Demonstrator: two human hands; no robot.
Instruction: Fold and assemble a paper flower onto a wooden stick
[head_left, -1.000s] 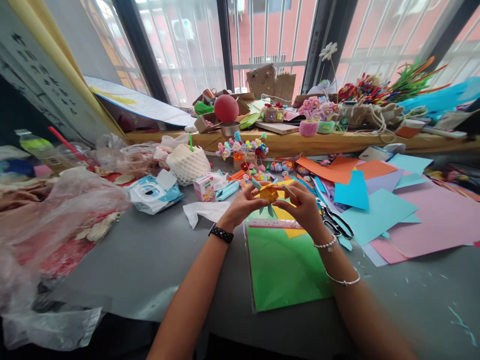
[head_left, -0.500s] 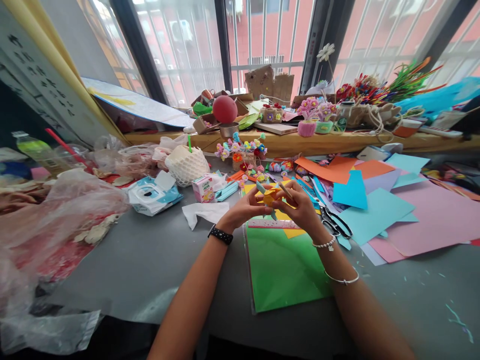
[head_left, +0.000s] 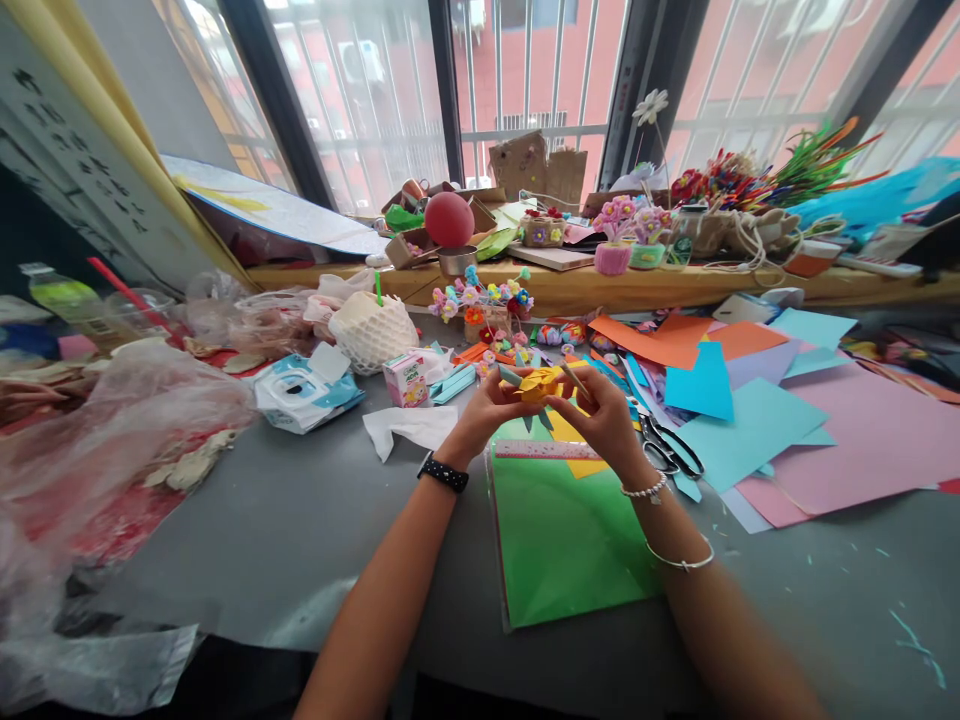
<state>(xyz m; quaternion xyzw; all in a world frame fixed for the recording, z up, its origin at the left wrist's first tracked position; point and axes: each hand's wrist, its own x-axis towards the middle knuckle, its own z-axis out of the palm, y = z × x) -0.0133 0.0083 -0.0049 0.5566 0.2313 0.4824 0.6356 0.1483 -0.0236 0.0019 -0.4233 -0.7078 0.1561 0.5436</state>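
Above the green sheet, my left hand (head_left: pixel 486 418) is closed on a yellow paper flower (head_left: pixel 541 382), its fingers partly behind the paper. Pale blue-green paper pieces show at the flower's upper left and beneath it. My right hand (head_left: pixel 596 412) meets the flower from the other side, closed on a thin brownish stick (head_left: pixel 576 380) that leans up to the left. Whether its fingertips also pinch the flower is hard to make out. Below the hands lie a pink ruler (head_left: pixel 546 451) and the green sheet (head_left: pixel 574 545).
Black-handled scissors (head_left: pixel 673 448) lie right of my right hand, beside overlapping coloured papers (head_left: pixel 757 420). To the left are a wipes pack (head_left: pixel 307 392), a small pink box (head_left: pixel 406 380) and a white tissue (head_left: pixel 411 428). Pompom flowers (head_left: pixel 484 300) stand behind.
The yellow flower has turned between my hands and now shows more of its spread petals. Both hands have shifted only slightly; the scissors and papers lie as before.
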